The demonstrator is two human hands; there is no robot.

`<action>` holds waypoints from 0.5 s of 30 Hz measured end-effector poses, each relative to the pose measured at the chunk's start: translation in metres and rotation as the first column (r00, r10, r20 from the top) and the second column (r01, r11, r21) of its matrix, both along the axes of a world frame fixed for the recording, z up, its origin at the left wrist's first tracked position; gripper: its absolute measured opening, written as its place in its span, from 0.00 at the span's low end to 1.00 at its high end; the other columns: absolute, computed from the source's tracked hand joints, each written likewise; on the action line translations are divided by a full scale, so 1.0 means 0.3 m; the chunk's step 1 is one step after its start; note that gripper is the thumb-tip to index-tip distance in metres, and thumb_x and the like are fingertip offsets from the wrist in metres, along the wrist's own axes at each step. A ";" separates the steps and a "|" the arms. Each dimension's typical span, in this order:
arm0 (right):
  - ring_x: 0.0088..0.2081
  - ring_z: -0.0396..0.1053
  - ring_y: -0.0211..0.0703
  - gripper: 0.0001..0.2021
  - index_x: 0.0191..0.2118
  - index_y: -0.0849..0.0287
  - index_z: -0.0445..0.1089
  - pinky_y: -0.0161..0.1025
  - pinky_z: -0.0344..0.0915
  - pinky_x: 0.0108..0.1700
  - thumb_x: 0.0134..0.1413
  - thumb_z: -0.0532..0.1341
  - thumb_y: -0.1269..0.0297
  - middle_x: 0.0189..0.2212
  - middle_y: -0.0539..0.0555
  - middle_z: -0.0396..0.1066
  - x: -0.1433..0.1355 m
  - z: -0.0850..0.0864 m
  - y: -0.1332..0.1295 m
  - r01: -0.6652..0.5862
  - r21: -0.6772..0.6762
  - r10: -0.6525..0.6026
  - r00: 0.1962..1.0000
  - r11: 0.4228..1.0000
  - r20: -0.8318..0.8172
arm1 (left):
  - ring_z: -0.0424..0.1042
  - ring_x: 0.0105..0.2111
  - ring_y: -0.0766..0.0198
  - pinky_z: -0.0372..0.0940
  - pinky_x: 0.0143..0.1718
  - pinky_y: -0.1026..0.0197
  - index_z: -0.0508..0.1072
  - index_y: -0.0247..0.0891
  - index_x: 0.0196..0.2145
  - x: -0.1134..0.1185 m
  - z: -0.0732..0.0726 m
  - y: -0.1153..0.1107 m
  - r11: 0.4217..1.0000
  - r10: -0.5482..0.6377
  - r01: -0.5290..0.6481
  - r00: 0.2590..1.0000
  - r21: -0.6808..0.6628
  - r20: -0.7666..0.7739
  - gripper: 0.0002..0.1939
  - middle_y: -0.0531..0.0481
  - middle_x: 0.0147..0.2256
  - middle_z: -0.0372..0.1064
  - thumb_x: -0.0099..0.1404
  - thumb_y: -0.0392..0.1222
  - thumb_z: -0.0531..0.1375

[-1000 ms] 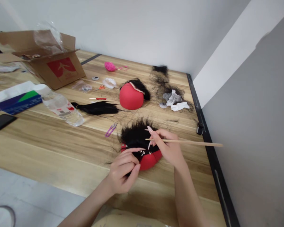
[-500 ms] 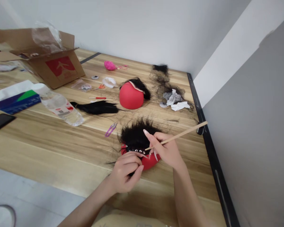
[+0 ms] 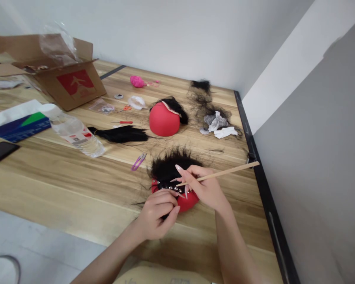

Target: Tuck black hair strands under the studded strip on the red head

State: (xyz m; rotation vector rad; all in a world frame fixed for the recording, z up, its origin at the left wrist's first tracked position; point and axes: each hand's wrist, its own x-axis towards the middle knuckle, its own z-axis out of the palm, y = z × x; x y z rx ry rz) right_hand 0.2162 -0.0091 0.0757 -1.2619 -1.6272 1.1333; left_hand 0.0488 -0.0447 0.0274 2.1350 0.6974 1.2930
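A red dome-shaped form lies low on the table in front of me, covered on its far side by short black hair. A row of silvery pin heads crosses it. My left hand rests at its near left edge, fingers curled and pressed toward the thumb around a dark tuft of hair. My right hand pinches a thin wooden stick, whose narrow tip points at the pins. Whether the tip touches the hair I cannot tell.
Behind stand a second red dome with black hair, a hair bundle and purple thread snips. Leftward are a water bottle, a tissue box and a cardboard box. Loose hair and crumpled tissue lie at right.
My right hand has shifted slightly left, and the stick's tip moved left and a little up along the pins. The stick now lies flatter. My left hand stays nearly still.
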 end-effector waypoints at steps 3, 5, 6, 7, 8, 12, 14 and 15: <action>0.25 0.70 0.40 0.21 0.20 0.59 0.64 0.34 0.62 0.28 0.59 0.57 0.51 0.16 0.49 0.65 0.003 -0.006 0.000 -0.006 -0.004 0.006 1.000 1.000 -0.006 | 0.67 0.29 0.67 0.71 0.40 0.58 0.65 0.35 0.23 0.001 -0.001 0.000 1.000 -0.002 0.002 1.000 0.007 -0.008 0.11 0.51 0.23 0.65 0.61 0.26 0.54; 0.26 0.71 0.41 0.21 0.20 0.58 0.62 0.34 0.62 0.28 0.60 0.57 0.51 0.16 0.49 0.64 0.005 -0.013 0.000 -0.003 -0.012 0.003 1.000 1.000 -0.019 | 0.67 0.28 0.67 0.71 0.40 0.58 0.65 0.35 0.23 0.002 -0.001 -0.001 1.000 0.002 -0.002 1.000 0.013 -0.015 0.12 0.51 0.23 0.65 0.61 0.26 0.54; 0.27 0.71 0.41 0.21 0.20 0.58 0.60 0.34 0.62 0.28 0.60 0.56 0.51 0.16 0.48 0.63 0.005 -0.016 0.000 0.003 -0.014 -0.004 1.000 1.000 -0.021 | 0.67 0.28 0.67 0.71 0.40 0.58 0.65 0.35 0.23 0.002 0.000 -0.001 1.000 0.005 -0.005 1.000 0.015 -0.019 0.12 0.51 0.23 0.65 0.61 0.26 0.54; 0.27 0.72 0.41 0.22 0.20 0.58 0.59 0.33 0.61 0.27 0.60 0.56 0.51 0.16 0.48 0.62 0.005 -0.018 0.000 0.011 -0.014 -0.011 1.000 1.000 -0.019 | 0.68 0.29 0.67 0.71 0.41 0.58 0.65 0.35 0.23 0.002 0.000 -0.002 1.000 0.007 -0.006 1.000 0.015 -0.021 0.12 0.51 0.23 0.65 0.62 0.26 0.54; 0.28 0.72 0.42 0.22 0.19 0.58 0.59 0.33 0.61 0.26 0.60 0.57 0.51 0.15 0.48 0.61 0.004 -0.019 0.000 0.022 -0.013 -0.022 1.000 1.000 -0.014 | 0.68 0.29 0.67 0.71 0.41 0.58 0.65 0.35 0.23 0.003 0.000 -0.002 1.000 0.007 -0.007 1.000 0.014 -0.022 0.11 0.51 0.23 0.65 0.62 0.26 0.54; 0.28 0.72 0.42 0.21 0.20 0.58 0.60 0.32 0.58 0.24 0.58 0.58 0.51 0.15 0.48 0.62 -0.001 -0.018 0.001 0.037 -0.008 -0.037 0.999 0.999 0.018 | 0.68 0.28 0.67 0.71 0.41 0.57 0.65 0.35 0.23 0.004 0.000 -0.004 1.000 0.009 -0.008 1.000 0.009 -0.026 0.12 0.51 0.23 0.65 0.62 0.27 0.54; 0.28 0.71 0.42 0.20 0.20 0.59 0.61 0.33 0.58 0.25 0.58 0.59 0.52 0.16 0.48 0.63 -0.003 -0.017 0.002 0.029 0.011 -0.030 0.999 1.000 0.027 | 0.68 0.29 0.66 0.71 0.41 0.57 0.65 0.35 0.23 0.005 -0.001 -0.005 1.000 0.010 -0.010 1.000 0.011 -0.026 0.12 0.51 0.23 0.65 0.62 0.26 0.54; 0.28 0.71 0.41 0.20 0.20 0.59 0.62 0.33 0.58 0.25 0.57 0.59 0.52 0.17 0.48 0.64 -0.004 -0.016 0.002 0.027 0.022 -0.027 0.999 0.999 0.033 | 0.68 0.29 0.66 0.71 0.41 0.57 0.65 0.35 0.23 0.005 -0.002 -0.005 1.000 0.010 -0.010 1.000 0.013 -0.025 0.12 0.51 0.23 0.65 0.62 0.26 0.54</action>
